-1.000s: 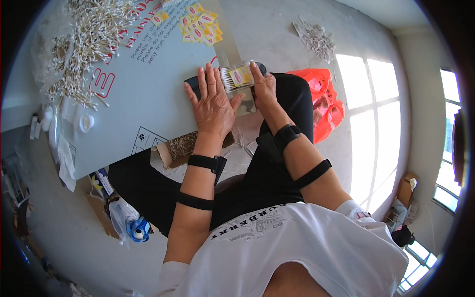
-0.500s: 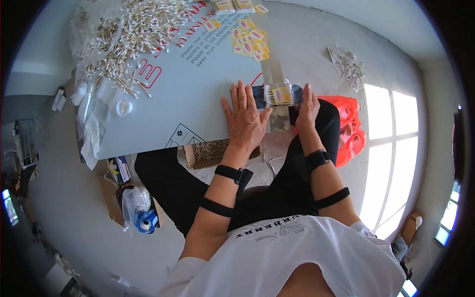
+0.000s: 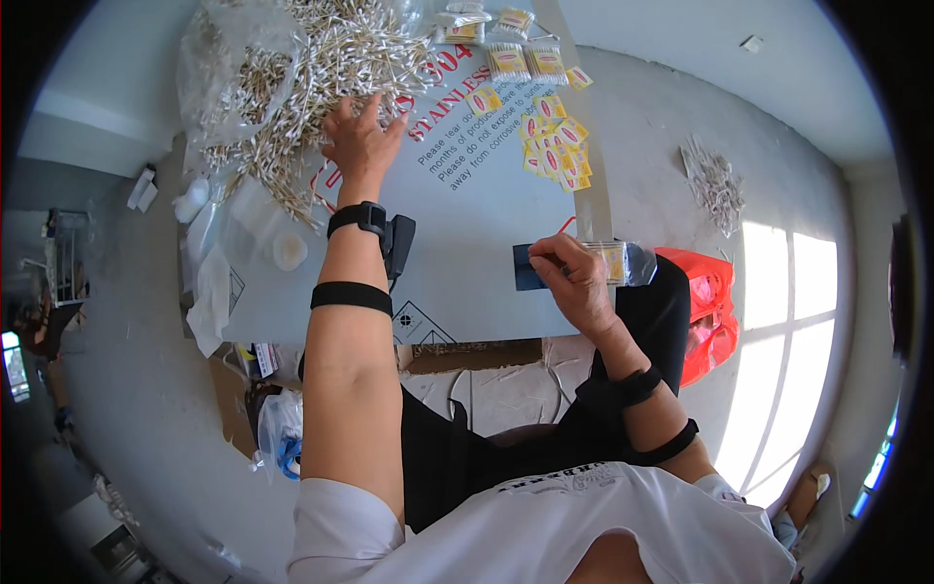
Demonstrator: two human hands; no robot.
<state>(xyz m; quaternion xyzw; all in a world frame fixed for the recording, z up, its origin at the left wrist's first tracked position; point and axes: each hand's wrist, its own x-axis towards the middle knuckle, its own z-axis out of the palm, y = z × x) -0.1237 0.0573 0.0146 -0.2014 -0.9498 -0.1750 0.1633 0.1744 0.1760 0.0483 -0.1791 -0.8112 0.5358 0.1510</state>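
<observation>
Swung left from the clear plastic, yellow-labelled swab packet point(image 3: 616, 263), a bare left hand point(image 3: 364, 146) splays at a heap of white-tipped cotton swabs point(image 3: 341, 60).
Its grip is unseen; the bare right hand point(image 3: 581, 289), fingertips bunched, hold unclear, partly covers the packet at the flat grey table's point(image 3: 457, 277) right edge.

Bright daylight. Sunlight patch point(image 3: 769, 380) blown out white on grey floor point(image 3: 637, 146), right of frame; bench point(image 3: 467, 234) evenly lit. Fisheye bowing, black corners; lower left dim, soft.
</observation>
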